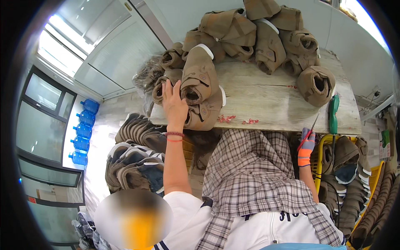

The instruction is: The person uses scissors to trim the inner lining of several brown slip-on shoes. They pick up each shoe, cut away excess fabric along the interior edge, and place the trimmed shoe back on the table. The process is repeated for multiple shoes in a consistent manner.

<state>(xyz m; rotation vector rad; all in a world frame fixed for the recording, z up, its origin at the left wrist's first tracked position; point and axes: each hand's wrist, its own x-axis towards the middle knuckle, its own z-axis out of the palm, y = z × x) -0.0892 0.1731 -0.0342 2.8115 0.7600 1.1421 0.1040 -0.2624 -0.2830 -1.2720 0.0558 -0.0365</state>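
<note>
My bare left hand [174, 106], with red bands at the wrist, reaches to the left part of the table. Its fingers are stretched and apart, touching the opening of a brown shoe upper [201, 75] with a white-edged end. That upper lies on another brown upper [206, 112], and a smaller one [158, 89] sits partly behind my fingers. My right hand [306, 148], in a grey and orange glove, is closed around red-handled scissors [307, 136] at the table's front edge, their thin blades pointing up. Near them lies a green-handled tool [333, 114] with a cord.
More brown uppers [266, 46] are heaped along the back of the wooden table [258, 91]; one [316, 85] stands at right. Red scraps [227, 119] lie near the front edge. Stacked uppers [135, 166] are at lower left, others in a yellow crate [320, 156] at right. Blue water bottles [83, 131] line the left wall.
</note>
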